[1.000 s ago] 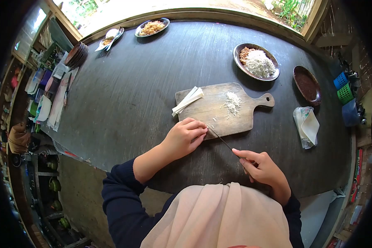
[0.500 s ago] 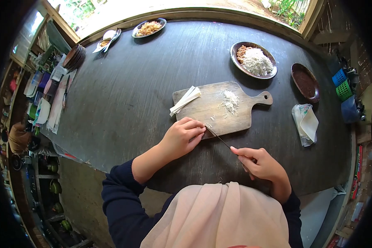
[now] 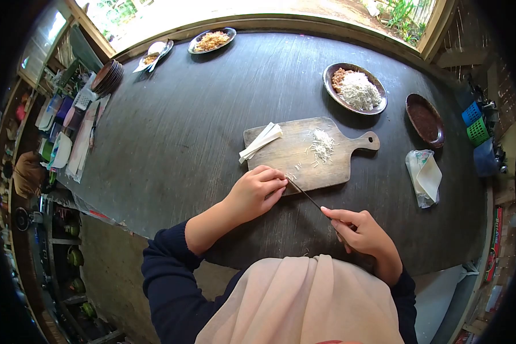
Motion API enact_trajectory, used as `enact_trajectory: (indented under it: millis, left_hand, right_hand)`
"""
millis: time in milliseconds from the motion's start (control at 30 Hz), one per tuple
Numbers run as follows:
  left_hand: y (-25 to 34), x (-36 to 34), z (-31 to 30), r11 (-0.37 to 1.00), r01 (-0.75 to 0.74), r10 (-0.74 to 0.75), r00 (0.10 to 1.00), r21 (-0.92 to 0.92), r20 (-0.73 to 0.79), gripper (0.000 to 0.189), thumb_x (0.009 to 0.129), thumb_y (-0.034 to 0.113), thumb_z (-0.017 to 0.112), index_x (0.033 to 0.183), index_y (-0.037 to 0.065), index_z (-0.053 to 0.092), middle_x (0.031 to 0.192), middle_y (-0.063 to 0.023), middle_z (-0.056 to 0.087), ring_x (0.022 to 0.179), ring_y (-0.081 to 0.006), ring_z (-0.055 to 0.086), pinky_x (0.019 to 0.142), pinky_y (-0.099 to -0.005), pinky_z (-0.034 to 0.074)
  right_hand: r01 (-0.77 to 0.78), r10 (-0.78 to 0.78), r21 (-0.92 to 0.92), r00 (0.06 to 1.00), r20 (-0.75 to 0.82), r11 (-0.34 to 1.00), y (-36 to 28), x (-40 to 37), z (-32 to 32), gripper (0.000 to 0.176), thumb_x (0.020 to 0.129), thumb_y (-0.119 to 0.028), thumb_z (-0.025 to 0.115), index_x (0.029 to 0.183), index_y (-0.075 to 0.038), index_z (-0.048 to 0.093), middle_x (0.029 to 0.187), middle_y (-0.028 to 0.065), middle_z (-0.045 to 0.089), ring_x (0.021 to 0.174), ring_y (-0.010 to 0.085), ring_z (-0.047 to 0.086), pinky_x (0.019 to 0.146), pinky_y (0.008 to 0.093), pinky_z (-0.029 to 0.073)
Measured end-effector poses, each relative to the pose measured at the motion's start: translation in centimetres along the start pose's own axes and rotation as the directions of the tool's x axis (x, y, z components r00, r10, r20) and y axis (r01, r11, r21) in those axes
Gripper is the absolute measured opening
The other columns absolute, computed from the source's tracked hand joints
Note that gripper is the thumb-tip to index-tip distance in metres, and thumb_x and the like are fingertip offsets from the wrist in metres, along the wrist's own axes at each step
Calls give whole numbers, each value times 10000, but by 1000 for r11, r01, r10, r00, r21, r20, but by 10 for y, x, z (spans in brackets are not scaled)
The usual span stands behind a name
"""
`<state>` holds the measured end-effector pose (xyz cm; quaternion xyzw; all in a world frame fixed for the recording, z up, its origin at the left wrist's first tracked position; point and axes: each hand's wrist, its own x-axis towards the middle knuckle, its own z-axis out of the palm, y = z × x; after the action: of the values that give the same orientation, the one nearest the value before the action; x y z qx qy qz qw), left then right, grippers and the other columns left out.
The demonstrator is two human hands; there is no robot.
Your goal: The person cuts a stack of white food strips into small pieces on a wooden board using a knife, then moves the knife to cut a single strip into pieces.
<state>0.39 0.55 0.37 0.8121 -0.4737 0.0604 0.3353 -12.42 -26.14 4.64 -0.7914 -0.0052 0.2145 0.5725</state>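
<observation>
My left hand [image 3: 259, 192] is closed at the lower left edge of the wooden cutting board [image 3: 292, 149], its fingertips pressed together over something too small to make out. My right hand [image 3: 358, 230] grips a thin dark knife [image 3: 307, 196], whose tip end meets the board beside my left fingertips. Small white slivers lie near the blade. Higher on the board is a pile of white shreds [image 3: 322, 145], and white strips [image 3: 262, 141] rest across its upper left corner.
Beyond the board stands an oval dish [image 3: 355, 89] of white shreds and brown pieces. An empty brown dish [image 3: 424, 119] and a plastic-wrapped white item [image 3: 425, 178] are at the right. Plates of food [image 3: 212, 40] sit at the far left, near stacked brown dishes [image 3: 107, 77].
The whole view has shifted slightly, with the table things appearing a little lower. Both hands keep nearly the same pose, and a few more slivers show beside the blade.
</observation>
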Motion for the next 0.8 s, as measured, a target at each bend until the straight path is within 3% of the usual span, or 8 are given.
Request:
enact_trajectory:
  millis: [167,367,433,633,800]
  left_hand:
    - [0,0,0,1000,2,-2,1000,-3,5,160,828,47,705,985,18,705,1034,-83,671,986,-266,624,858,-356,524]
    - [0,1,0,1000,3,-3,1000,-16,7,159,822,41,704,978,14,697,1029,-90,666,986,-274,621,866,-362,519]
    - [0,1,0,1000,5,-4,1000,-17,9,155,818,39,707,971,16,699,1030,-89,666,985,-273,624,866,-364,520]
    - [0,1,0,1000,11,-11,1000,-7,6,148,809,34,713,955,20,704,1027,-89,671,974,-271,634,856,-364,527]
    - [-1,1,1,1000,6,-6,1000,-17,-4,148,806,31,713,953,19,705,1027,-90,676,961,-266,639,849,-362,528]
  right_hand:
    - [17,-17,-28,1000,-17,999,-2,0,3,367,961,-48,549,1310,-122,636,608,7,589,439,67,516,474,244,456]
    - [126,-138,-169,989,-61,977,1,-1,8,354,942,-42,583,1288,-94,638,633,102,574,502,94,513,527,255,439]
    - [160,-181,-251,981,-63,955,0,0,9,346,933,-36,588,1272,-81,638,680,164,594,521,167,567,549,282,455]
    - [238,-271,-285,959,-85,929,0,5,18,344,923,-36,593,1263,-72,629,745,222,623,545,298,604,570,317,477]
    - [201,-227,-258,971,-74,945,1,-1,11,342,934,-39,587,1270,-79,633,699,191,593,535,211,603,559,299,470]
